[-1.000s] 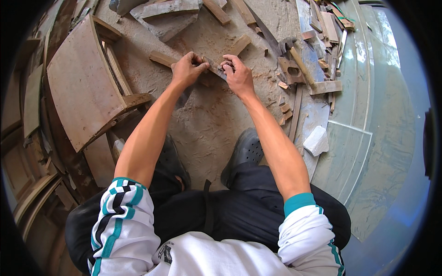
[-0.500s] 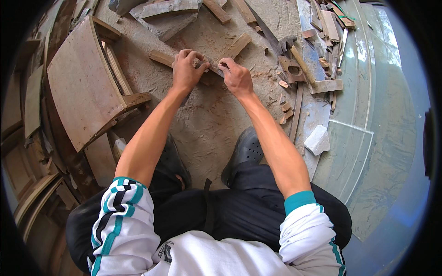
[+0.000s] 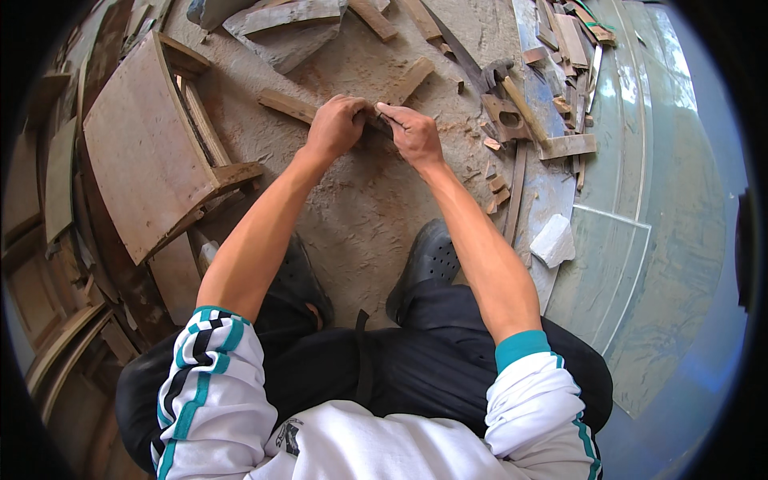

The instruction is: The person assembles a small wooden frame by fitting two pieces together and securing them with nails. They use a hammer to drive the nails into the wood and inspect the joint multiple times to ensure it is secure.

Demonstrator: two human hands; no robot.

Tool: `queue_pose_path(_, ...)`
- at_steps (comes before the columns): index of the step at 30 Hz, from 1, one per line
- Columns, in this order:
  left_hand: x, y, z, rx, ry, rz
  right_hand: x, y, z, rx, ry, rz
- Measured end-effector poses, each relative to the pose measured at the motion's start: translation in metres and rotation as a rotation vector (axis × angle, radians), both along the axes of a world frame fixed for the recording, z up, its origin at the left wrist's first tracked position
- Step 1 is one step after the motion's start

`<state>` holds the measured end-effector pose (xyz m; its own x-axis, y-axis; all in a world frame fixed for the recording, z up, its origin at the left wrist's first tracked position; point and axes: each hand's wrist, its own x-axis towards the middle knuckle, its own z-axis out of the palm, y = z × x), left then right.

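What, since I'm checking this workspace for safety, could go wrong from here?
The bare left hand and bare right hand hold a narrow, dark strip close together; a slip could hurt either. The flat, greenish glass sheet lies near an angular white block; a knock might chip it.

At upper centre of the frame, the left hand (image 3: 336, 128) has rolled over within the past second, its back now uppermost and fingers curled down, closing in on the right hand (image 3: 414, 136), whose thumb and forefinger now extend leftward. The dark strip (image 3: 378, 122) between them, plainer earlier, is mostly covered.
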<state>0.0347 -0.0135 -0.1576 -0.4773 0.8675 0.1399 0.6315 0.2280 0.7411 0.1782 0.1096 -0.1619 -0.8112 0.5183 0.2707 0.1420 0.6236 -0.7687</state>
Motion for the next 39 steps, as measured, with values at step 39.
queue_pose_path(39,0.001,0.003,-0.012,0.058,0.370,-0.104,0.092,0.260,-0.022,0.381,-0.912,-0.186)
